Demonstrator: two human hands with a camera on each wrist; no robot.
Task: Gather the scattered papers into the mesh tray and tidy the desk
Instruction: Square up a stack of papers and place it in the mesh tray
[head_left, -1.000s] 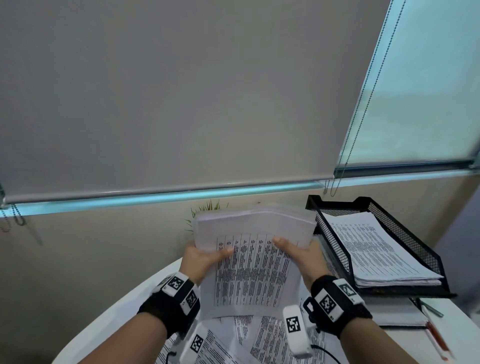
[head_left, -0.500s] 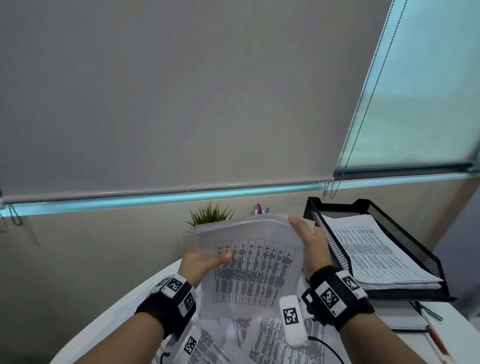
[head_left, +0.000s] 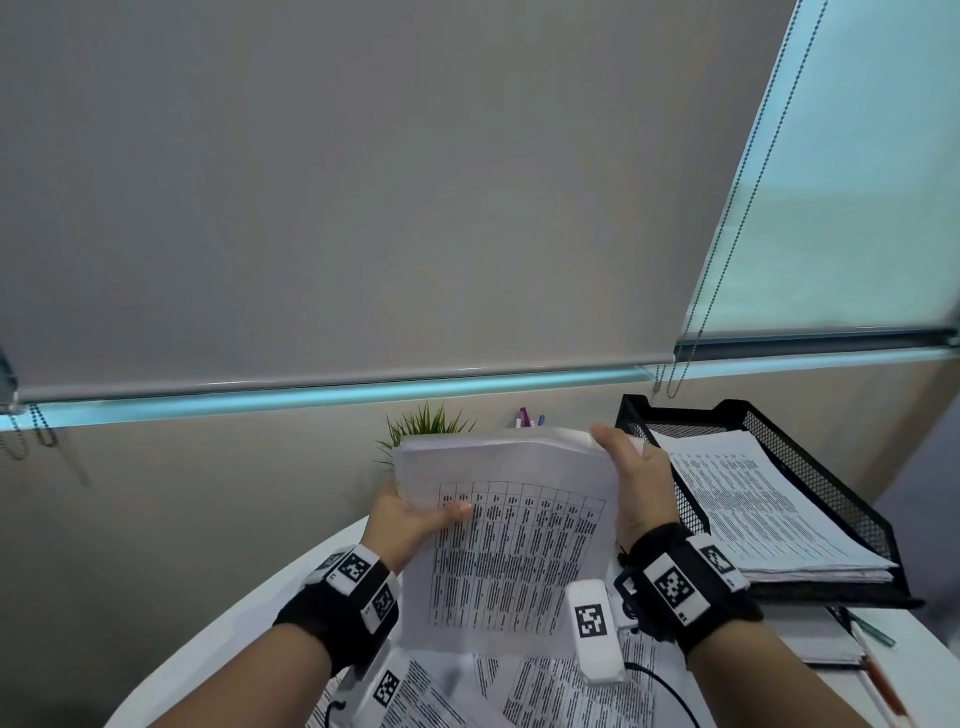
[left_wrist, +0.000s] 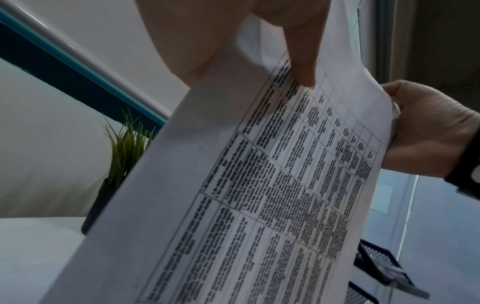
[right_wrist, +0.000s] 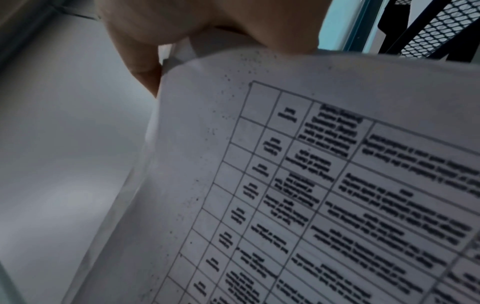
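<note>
A stack of printed papers (head_left: 511, 540) with a table on the top sheet is held upright above the desk. My left hand (head_left: 415, 514) grips its left edge, thumb on the front of the sheet. My right hand (head_left: 631, 478) holds the top right corner, fingers curled over the edge. The left wrist view shows the papers (left_wrist: 272, 185) pinched under my thumb and the right hand (left_wrist: 426, 131) at the far edge. The right wrist view shows the papers (right_wrist: 311, 185) close up. The black mesh tray (head_left: 810, 467) at the right holds a pile of sheets.
More printed sheets (head_left: 550, 691) lie scattered on the white desk (head_left: 218, 639) below my hands. A small green plant (head_left: 428, 423) and pens (head_left: 524, 418) stand behind the stack by the wall. Under the tray lie a notebook (head_left: 826, 644) and pens (head_left: 878, 675).
My right hand slid from the stack's lower right edge up to its top right corner. The stack dropped slightly, so the plant and pens behind it came into view.
</note>
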